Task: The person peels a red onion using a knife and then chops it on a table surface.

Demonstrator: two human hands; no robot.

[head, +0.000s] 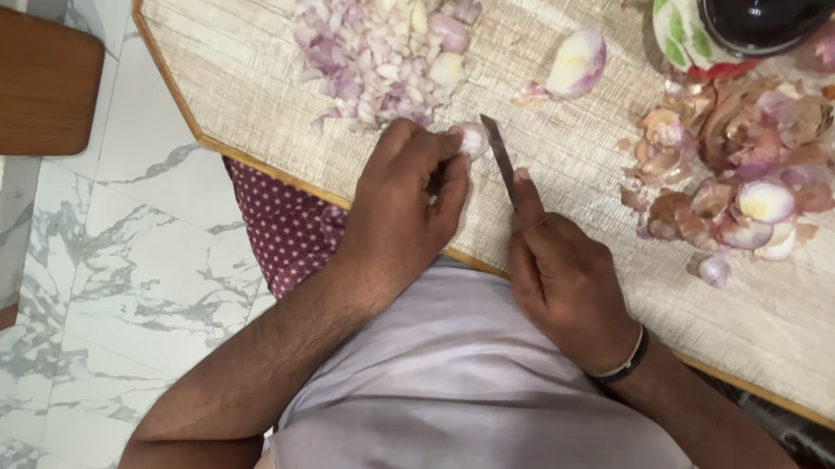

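Note:
My left hand (pixel 405 205) grips a small peeled shallot piece (pixel 473 139) against the light wooden table (pixel 574 205). My right hand (pixel 560 272) holds a knife (pixel 498 154), its blade angled up beside the shallot. A heap of chopped shallot (pixel 376 44) lies just beyond my left hand. A peeled half shallot (pixel 576 63) rests farther back.
A pile of shallot skins and several unpeeled shallots (pixel 740 177) sits at the right. A dark-lidded jar (pixel 739 27) stands at the top right. The table edge (pixel 277 170) runs diagonally; marble floor (pixel 144 276) and a brown wooden surface (pixel 21 80) lie at the left.

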